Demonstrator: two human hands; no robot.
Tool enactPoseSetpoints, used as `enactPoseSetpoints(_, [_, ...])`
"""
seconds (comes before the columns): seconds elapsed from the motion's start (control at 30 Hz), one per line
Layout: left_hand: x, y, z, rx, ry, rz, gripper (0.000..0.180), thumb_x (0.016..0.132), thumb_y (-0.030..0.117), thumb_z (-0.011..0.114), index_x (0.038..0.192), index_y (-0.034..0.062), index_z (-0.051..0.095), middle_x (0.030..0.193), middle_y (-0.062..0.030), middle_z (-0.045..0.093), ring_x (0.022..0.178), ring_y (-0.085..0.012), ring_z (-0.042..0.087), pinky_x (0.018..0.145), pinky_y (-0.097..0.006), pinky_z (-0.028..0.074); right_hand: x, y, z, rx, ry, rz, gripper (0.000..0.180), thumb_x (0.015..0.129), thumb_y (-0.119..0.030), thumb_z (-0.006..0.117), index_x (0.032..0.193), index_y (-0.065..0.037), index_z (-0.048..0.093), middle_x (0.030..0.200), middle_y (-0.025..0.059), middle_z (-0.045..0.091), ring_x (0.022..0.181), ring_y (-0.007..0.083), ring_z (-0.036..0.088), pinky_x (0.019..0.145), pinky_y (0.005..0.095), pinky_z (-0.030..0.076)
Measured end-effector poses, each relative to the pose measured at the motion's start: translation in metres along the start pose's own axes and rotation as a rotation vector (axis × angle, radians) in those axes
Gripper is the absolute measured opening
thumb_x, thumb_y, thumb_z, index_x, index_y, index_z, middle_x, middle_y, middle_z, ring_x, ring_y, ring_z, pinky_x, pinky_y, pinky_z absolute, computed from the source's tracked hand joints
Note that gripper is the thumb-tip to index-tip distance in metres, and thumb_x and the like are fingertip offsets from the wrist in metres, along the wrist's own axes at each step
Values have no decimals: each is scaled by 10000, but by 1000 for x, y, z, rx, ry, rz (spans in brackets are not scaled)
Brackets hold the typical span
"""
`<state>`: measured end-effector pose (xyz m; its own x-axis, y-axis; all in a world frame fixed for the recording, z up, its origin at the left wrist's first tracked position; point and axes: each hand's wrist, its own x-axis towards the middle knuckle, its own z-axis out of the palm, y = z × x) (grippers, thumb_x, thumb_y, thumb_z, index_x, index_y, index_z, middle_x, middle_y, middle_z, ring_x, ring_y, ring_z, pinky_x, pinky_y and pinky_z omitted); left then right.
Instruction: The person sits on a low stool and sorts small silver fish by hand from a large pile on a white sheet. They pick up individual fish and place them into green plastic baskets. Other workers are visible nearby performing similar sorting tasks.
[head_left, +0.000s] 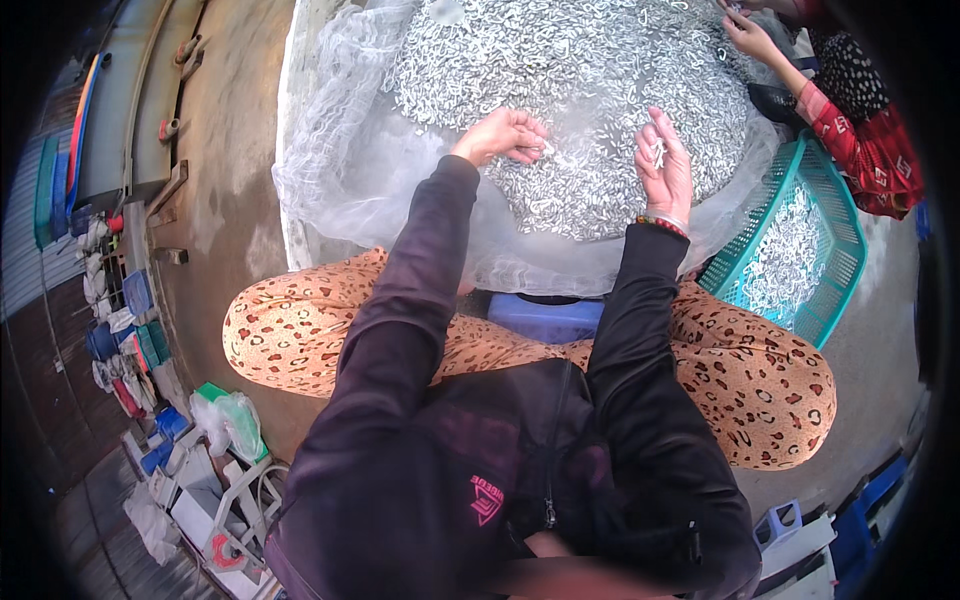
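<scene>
A wide heap of small, silvery-white curled pieces point(500, 70), which look like little fish, lies before me on a pale mesh net point(330, 175). At the heap's near left side, my left hand point(497, 136) is closed, thumb and fingertips pinched on a small white piece at the heap's surface. My right hand point(668, 178) is raised over the heap's right part, palm turned up and fingers curled. A few of the white pieces show between its thumb and fingers. A beaded bracelet point(662, 225) circles that wrist.
Beside my right knee stands a green basket point(853, 255) partly filled with similar white pieces point(780, 255). Another person's hand point(752, 38) reaches over the far right of the heap. A blue plastic stool point(545, 316) sits between my legs. Assorted clutter point(215, 500) lies at the lower left.
</scene>
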<state>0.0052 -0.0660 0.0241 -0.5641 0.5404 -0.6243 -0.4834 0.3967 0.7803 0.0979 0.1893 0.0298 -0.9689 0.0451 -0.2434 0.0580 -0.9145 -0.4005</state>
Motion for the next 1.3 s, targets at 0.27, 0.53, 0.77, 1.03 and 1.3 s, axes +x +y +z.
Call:
enactPoseSetpoints(0.27, [-2,-26,-2,389,221,181,250,840,123,634,1049,-8,594,852,-44,666,739,-130,630,712,-278,533,24,92,-25,-1668,226,31,258,711,-179,729,936,-56,696,869,105,685,844,184,631,785,288,462])
enactPoseSetpoints(0.53, [-31,-25,4,-464,-32,147,231,913,260,552,803,58,570,854,-2,544,725,-58,504,548,-210,404,17,113,-51,-1389,437,-144,251,768,-272,694,919,-71,682,570,52,601,581,184,590,556,310,457])
enactPoseSetpoints(0.77, [-26,-58,31,333,158,-6,391,847,450,596,738,81,523,641,-26,518,590,-180,528,530,-278,405,16,42,-41,-8,102,17,180,878,-203,586,932,-31,582,624,-5,424,543,104,401,434,201,281])
enactPoseSetpoints(1.03, [-7,-97,58,1011,395,89,388,748,408,691,858,43,618,789,-172,643,766,-343,624,683,-445,468,8,12,-20,167,-103,-119,418,873,-54,528,1263,25,398,773,32,448,727,138,455,611,253,444])
enactPoseSetpoints(1.3, [-6,-23,0,-402,129,132,281,849,277,604,697,74,484,694,-37,513,562,-131,448,425,-215,350,6,15,-26,-76,165,-88,321,771,-21,543,1087,-2,490,901,126,564,819,212,574,704,271,501])
